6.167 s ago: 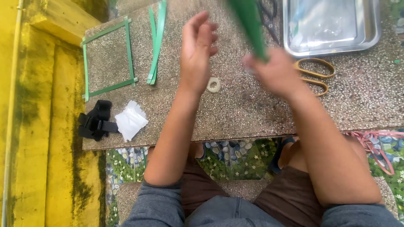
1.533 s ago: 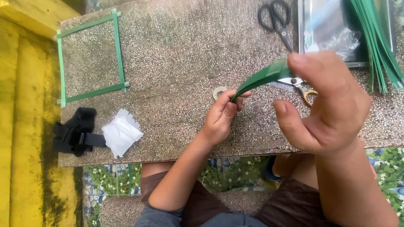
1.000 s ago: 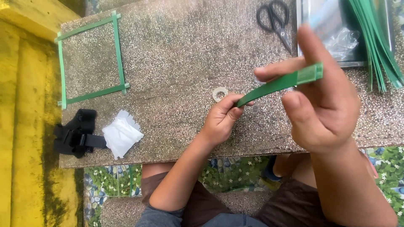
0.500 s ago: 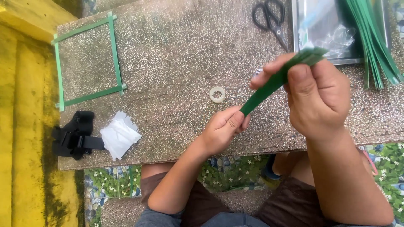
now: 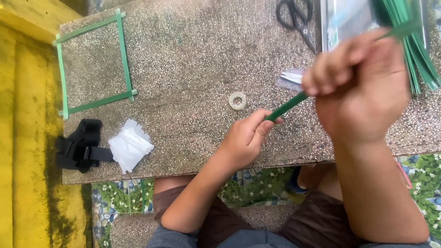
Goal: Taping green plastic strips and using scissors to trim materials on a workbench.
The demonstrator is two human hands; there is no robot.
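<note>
While you sit at the speckled stone table (image 5: 183, 69), your left hand (image 5: 245, 138) is pinched closed on the lower end of a green leaf strip (image 5: 287, 106), and your right hand (image 5: 363, 87) is clamped on its upper end, raised off the surface and blurred. The strip runs taut on a slant between the two hands, above the table's near edge and clear of the stone. It looks single and unjoined, so by my reading this piece is only being readied and is not yet part of anything.

Just beyond your left hand a small whitish ring (image 5: 237, 100), perhaps a roll of tape, lies flat on the table. Near your right hand's fingers a pale scrap with a pointed white tip (image 5: 290, 79) rests on the stone; I cannot tell what it is.

Off to the left, near the table's front edge, a crumpled white sheet (image 5: 130, 146) touches a black strap-like object (image 5: 80, 146).

Farther back on the left sits a square frame of green strips (image 5: 123, 50), its four sides meeting at the corners; that piece looks finished. At the far right a bundle of loose green strips (image 5: 413, 50) lies over a metal tray (image 5: 349, 18), with black scissors (image 5: 296, 16) beside it. Much material appears unused, so most of the work seems left.
</note>
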